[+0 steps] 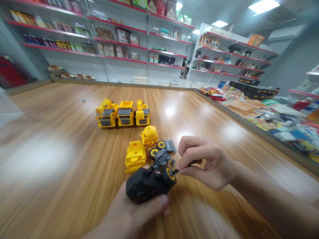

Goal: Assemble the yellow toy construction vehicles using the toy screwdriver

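In my left hand [142,212] lies a black toy truck chassis [143,187], with my thumb along its near side. A black wheel with a yellow hub [168,176] sits at the chassis's right end. My right hand [206,159] pinches a small dark screwdriver [175,171], its tip at the middle of that wheel. Just beyond the chassis are a yellow truck body [135,157], a yellow mixer drum piece [149,134], loose wheels [160,144] and grey plastic parts [162,157]. The far side of the chassis grip is hidden.
Three yellow toy trucks [125,113] stand in a row farther back on the wooden table [62,142]. A small bit [83,101] lies at the far left. Packaged goods [251,106] are heaped beyond the table's right edge. Stocked shelves [119,43] line the back.
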Motion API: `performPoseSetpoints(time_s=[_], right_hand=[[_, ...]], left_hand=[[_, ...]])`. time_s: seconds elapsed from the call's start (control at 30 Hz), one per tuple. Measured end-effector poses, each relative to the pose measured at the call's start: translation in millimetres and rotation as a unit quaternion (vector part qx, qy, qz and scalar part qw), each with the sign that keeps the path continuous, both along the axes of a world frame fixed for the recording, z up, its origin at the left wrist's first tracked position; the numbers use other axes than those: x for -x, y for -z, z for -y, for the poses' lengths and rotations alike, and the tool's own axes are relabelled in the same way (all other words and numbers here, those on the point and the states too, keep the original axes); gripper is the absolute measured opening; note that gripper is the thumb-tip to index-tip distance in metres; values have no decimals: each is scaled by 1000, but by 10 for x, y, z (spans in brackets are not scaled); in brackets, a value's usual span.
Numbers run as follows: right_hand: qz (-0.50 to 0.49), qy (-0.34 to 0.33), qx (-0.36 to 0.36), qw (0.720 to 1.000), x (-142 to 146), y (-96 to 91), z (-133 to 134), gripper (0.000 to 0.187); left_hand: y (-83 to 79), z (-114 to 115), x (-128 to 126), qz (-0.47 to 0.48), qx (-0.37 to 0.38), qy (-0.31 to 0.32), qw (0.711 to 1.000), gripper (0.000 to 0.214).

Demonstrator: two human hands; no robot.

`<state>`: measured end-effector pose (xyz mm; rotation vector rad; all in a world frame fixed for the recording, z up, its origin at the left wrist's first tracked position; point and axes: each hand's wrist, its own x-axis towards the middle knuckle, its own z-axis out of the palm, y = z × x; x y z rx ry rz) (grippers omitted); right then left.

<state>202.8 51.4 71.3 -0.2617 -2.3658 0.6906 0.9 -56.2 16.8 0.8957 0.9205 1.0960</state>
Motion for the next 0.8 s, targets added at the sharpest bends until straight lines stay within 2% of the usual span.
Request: performPoseSetpoints(time_s=[0.13,0.27,0.43,0.57,0.67,0.8], right_hand=[[-4,-5,30,1000,13,10,9,5],[17,-10,64,998,28,7,28,9],[38,-20,79,996,47,7,44,6],[27,28,94,995,25,-13,56,9],[-13,41,166,985,8,-11,76,8],[-94,47,250,963,39,47,113,14]], left_hand=[[139,-28,34,-114,-103,7,988,20],[139,-65,43,-157,-149,-4,976,23],[30,-53,-13,-103,-70,1,992,21],[73,-41,-40,-29,-36,1,999,16],[105,-62,-44,22,10,29,999,7],[10,-105,3,56,38,51,996,6]])
